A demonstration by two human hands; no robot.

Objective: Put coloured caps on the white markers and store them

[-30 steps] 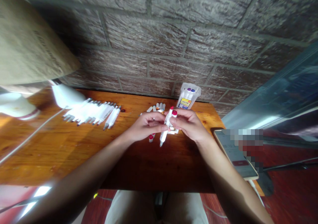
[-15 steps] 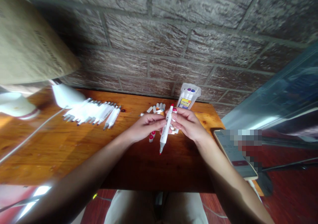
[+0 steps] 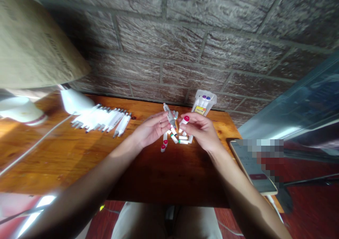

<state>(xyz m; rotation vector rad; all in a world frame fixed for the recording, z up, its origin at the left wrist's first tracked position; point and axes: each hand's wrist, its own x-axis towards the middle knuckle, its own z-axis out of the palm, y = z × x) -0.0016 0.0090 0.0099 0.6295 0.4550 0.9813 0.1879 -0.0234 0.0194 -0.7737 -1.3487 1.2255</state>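
My left hand (image 3: 156,127) pinches an uncapped marker (image 3: 169,115) with a white and grey barrel, tilted with its upper end leaning left. In my right hand (image 3: 200,129) is a marker cap (image 3: 184,123), white with a red end, held between thumb and fingers, apart from the marker. Several loose white caps (image 3: 183,140) with coloured bands lie on the table below and between my hands. Two red-ended caps (image 3: 163,147) rest close under my left hand.
A row of white markers (image 3: 103,118) lies to the left, by a lamp (image 3: 75,101) and its cable. A clear marker case (image 3: 203,103) stands behind my right hand. A phone (image 3: 253,166) lies at the table's right edge. A stone wall (image 3: 174,41) rises behind.
The marker has swung over in my left hand, its upper end now leaning left. My right hand and the red-ended cap are now apart from it. The whole view has shifted slightly.
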